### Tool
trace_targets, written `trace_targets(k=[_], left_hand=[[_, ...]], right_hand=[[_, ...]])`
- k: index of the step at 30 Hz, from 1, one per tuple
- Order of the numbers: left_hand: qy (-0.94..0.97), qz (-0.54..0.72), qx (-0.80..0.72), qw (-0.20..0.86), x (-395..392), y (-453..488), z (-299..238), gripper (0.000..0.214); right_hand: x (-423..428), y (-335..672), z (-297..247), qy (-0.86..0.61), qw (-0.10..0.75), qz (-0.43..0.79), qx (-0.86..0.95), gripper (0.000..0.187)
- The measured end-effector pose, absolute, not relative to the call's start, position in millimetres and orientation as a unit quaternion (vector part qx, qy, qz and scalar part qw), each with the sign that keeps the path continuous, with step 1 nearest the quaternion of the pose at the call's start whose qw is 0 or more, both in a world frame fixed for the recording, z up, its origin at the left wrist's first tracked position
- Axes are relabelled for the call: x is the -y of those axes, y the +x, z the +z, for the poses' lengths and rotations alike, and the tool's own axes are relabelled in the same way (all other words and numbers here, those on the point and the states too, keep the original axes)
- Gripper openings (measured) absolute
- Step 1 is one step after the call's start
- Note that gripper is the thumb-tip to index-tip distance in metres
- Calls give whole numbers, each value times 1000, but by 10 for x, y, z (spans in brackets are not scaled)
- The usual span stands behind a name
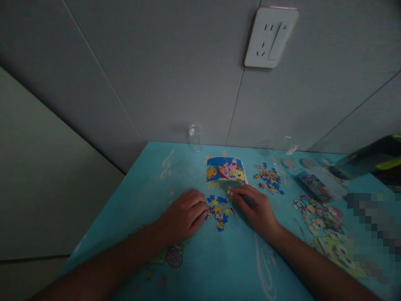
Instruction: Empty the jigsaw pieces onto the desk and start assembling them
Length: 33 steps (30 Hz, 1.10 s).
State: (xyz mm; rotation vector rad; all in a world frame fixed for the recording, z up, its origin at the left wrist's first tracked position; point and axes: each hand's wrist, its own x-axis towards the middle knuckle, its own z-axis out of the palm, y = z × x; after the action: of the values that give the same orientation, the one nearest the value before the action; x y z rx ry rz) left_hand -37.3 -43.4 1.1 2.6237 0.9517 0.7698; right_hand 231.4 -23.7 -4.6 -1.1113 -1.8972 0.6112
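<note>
- No writing can be read; the box (321, 184) has a printed front, too blurred to make out.
- One card (225, 169) shows cartoon figures, one yellow and one pink, on blue.
- Three groups of puzzle pieces: the near pile (218, 211) between the hands, just below the card; the middle pile (268, 179) right of the card; the far-right pile (322, 217) beside the box. Overlaps prevent counting the pieces.
- Right hand (255, 209): thumb and fingertips pinch one pale piece (229, 192) above the near pile.
- Left hand (188, 211): fingers curled at that pile's left edge; cannot tell whether they grip anything.
- Two round lids (288, 163), one clear jar (195, 139) near the wall (175, 83), one socket (272, 37).
- A dark shape (366, 156) is cut off at the right edge; pixelation hides the area below.
</note>
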Motion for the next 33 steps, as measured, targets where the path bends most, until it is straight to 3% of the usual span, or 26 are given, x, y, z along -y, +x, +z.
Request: trace_targets(k=[10,15,24,33], left_hand=[[901,258,-328,120,418,-378,-3,20],[902,260,-321,122,422,-372,7,21],[903,268,-316,117,428,-372,-3,23],[905,260,-316,116,428,-379,-13,23]], right_hand=[[241,2308,-51,-466,433,268,724,15],[239,2302,-75,-492,433,274,703,22],[213,2331,-76,-449,436,261,735,8],[240,2336,-97,-484,407,274,725,10]])
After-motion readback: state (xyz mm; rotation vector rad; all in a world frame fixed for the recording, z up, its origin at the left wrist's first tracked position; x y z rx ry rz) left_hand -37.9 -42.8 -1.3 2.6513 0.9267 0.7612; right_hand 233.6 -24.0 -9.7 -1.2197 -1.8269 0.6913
